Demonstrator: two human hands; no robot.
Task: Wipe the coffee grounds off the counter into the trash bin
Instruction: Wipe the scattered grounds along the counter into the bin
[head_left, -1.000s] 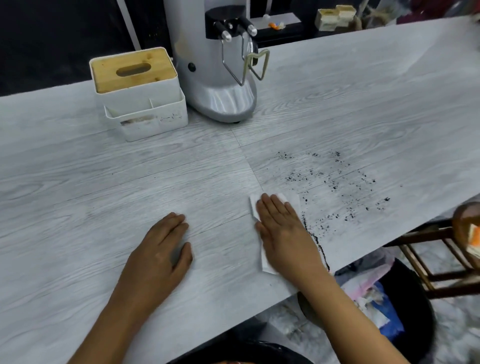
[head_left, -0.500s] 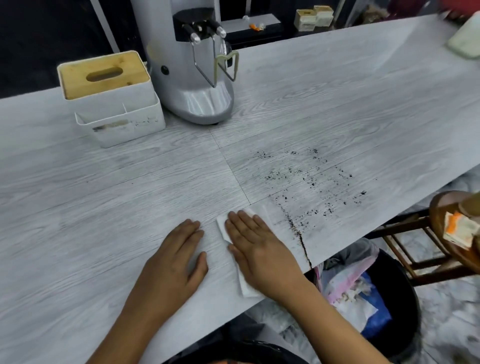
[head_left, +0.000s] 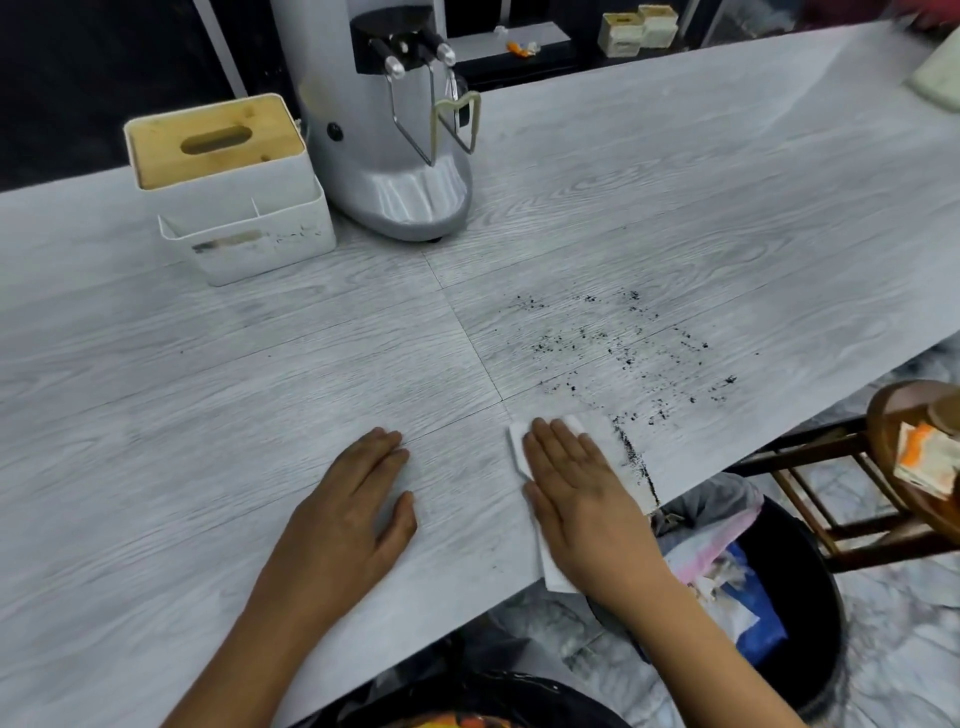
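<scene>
Dark coffee grounds (head_left: 618, 348) lie scattered on the grey wood-grain counter (head_left: 260, 395), with a thin swept line of grounds (head_left: 636, 462) beside a white tissue (head_left: 605, 431). My right hand (head_left: 576, 493) presses flat on that tissue near the counter's front edge. My left hand (head_left: 348, 514) rests flat on the counter to the left, fingers apart, holding nothing. A black trash bin (head_left: 810, 597) with colourful waste inside stands on the floor just below the edge, right of my right arm.
A silver coffee grinder (head_left: 384, 135) stands at the back, with a white tissue box with a wooden lid (head_left: 223, 182) to its left. A wooden stool (head_left: 893, 467) holding packets is at the right. A second black-lined bin (head_left: 483, 696) sits below me.
My right hand with the tissue slid left and then back right toward the grounds, leaving a line of grounds at the tissue's right edge. My left hand stayed flat.
</scene>
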